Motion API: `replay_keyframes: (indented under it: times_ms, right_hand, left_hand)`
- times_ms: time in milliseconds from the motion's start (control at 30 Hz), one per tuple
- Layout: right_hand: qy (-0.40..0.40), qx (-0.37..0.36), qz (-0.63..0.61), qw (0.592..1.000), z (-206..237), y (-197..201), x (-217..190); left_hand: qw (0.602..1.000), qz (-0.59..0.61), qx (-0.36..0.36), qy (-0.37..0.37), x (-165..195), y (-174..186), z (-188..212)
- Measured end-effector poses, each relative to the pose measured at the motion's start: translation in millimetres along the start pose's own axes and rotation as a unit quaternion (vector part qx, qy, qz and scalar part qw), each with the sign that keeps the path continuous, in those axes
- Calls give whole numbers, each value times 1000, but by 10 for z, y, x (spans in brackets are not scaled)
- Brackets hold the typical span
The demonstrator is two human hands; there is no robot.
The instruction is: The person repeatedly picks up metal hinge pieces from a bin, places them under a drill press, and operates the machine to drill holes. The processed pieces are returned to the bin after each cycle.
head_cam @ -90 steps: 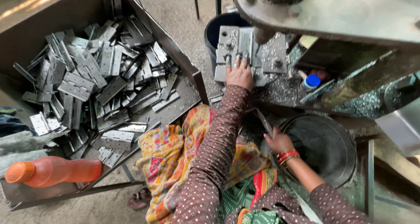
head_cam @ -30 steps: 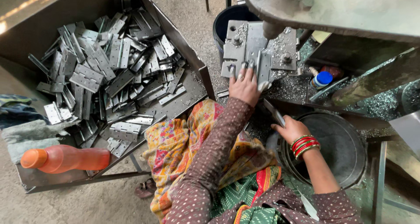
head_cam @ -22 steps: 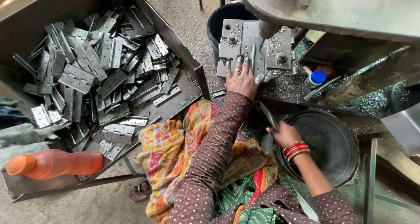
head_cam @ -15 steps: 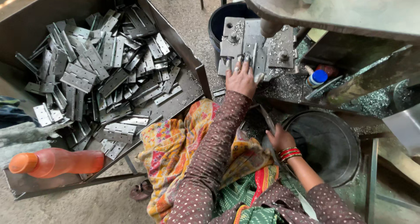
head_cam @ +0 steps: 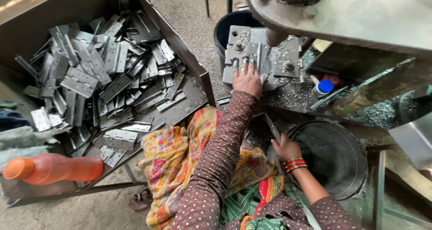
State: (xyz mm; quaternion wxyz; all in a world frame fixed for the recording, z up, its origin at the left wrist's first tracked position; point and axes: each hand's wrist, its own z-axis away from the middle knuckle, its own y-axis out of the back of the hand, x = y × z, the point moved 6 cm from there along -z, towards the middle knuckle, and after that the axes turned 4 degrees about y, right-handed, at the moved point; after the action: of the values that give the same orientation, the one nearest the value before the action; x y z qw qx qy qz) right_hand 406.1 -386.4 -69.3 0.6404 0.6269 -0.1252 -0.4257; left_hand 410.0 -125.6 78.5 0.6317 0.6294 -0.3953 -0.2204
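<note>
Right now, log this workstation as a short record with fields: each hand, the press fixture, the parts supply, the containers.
left hand: flat on the metal fixture plate, fingers by its pins
right hand: holds a thin metal piece at the rim of the round dark pan
press: heavy metal arm overhangs the plate
parts supply: metal tray heaped with grey hinges
containers: dark bucket behind the plate; orange bottle lying by the tray
</note>
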Motion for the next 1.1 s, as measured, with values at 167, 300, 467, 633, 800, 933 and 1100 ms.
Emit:
replay_keyframes:
  times_ms: [167, 300, 467, 633, 800, 933, 1100]
  right_hand:
    - [-39, -81, 14, 996, -125, 165, 124]
    - [-4, -86, 41, 995, -232, 448, 90]
    - [26, -16, -19, 999, -109, 229, 96]
    - [-34, -76, -29, 996, -50, 42, 191]
    - [5, -86, 15, 996, -236, 461, 15]
    - [-18, -98, 22, 995, -201, 419, -15]
    - [6, 5, 25, 1000, -4, 79, -13]
  left_hand:
    - [999, -38, -26, -13, 33, 48, 56]
    - [994, -57, -85, -26, 108, -1, -183]
    - [999, -23, -32, -3, 108, 43, -269]
    - [999, -15, -25, -21, 94, 5, -151]
    - [999, -33, -15, -28, 79, -32, -86]
    - [1000, -6, -23, -15, 115, -81, -65]
    - [998, 17, 65, -20, 108, -13, -117]
